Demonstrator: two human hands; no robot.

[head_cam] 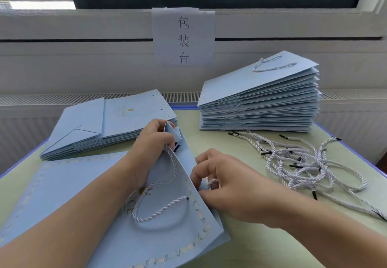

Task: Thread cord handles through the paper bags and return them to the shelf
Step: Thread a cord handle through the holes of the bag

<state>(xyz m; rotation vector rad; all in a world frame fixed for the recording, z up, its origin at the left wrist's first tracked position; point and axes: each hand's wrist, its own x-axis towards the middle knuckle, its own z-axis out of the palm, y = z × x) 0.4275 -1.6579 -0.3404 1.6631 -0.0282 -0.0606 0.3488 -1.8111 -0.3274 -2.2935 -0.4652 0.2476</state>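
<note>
On the pale green table (240, 138), a flat light-blue paper bag (83, 194) with a scalloped printed border lies nearest, one twisted white cord (155, 205) looped through its face. Left hand (150, 142) pinches the bag's top edge; right hand (226, 182) curls around a cord end (212, 182). Loose cords (303, 163) tangle right.
</note>
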